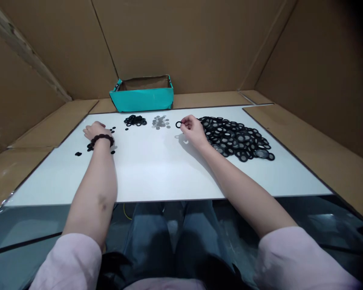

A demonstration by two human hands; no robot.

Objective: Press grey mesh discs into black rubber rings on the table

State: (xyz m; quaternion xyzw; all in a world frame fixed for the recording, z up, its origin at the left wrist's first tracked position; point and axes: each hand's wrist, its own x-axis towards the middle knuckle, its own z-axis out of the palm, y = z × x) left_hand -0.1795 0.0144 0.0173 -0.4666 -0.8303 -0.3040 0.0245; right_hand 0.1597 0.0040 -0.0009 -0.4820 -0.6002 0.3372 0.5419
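My right hand (193, 129) is closed in a pinch on a thin black ring (178, 125), which it holds up just above the white board. Beside that hand, on its right, spreads a large pile of black rings with grey centres (236, 139). At the left, my left hand (94, 129) is low over the board, back of the hand up, with its fingers curled. Whatever its fingertips hold, if anything, is hidden. Small black discs (113, 152) lie scattered around its wrist, which wears a dark beaded bracelet (102, 139).
Toward the back of the white board (169, 173) are a small heap of black rings (135, 120) and a cluster of grey discs (160, 122). Behind them stands a turquoise open box (142, 99). Cardboard walls (181, 48) enclose the back and both sides.
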